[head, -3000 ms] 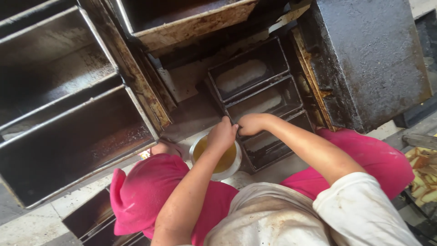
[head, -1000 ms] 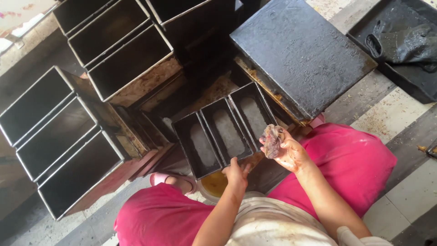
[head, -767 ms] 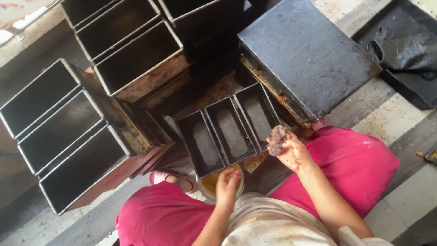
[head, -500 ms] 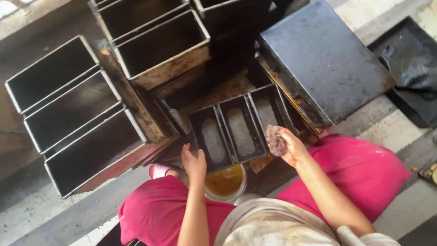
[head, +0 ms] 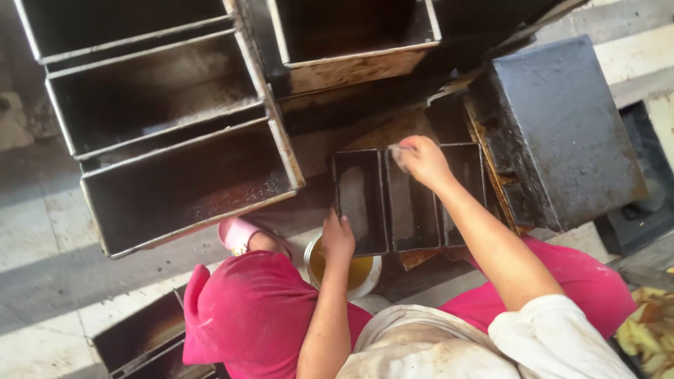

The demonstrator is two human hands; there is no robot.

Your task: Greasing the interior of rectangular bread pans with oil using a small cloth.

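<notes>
- The strapped set of three small loaf tins lies on the floor at twelve o'clock from the person's lap. It is dark and scorched, with rusty rims, and pale greasy smears show on the floors of the left and middle tins. The right tin is mostly hidden behind the forearm.
- The right hand is over the middle tin's far end, fingers bunched on a small wad. What the wad is made of is too blurred to tell. If the wipe stays shallow, the corners probably stay dry.
- The left hand grips the near rim of the left tin, fingers curled over the edge. That steadying grip matters: a hard wipe could skid or tip the set toward the bowl.
- The bowl of yellow oil sits at six o'clock from the tins, just under the left wrist. A dropped elbow or shifted tin might spill it onto the pink trousers.
- The stack of big tins at ten o'clock leans at a tilt and may slide if bumped.
- The upturned black tin at two o'clock crowds the right arm's swing.
</notes>
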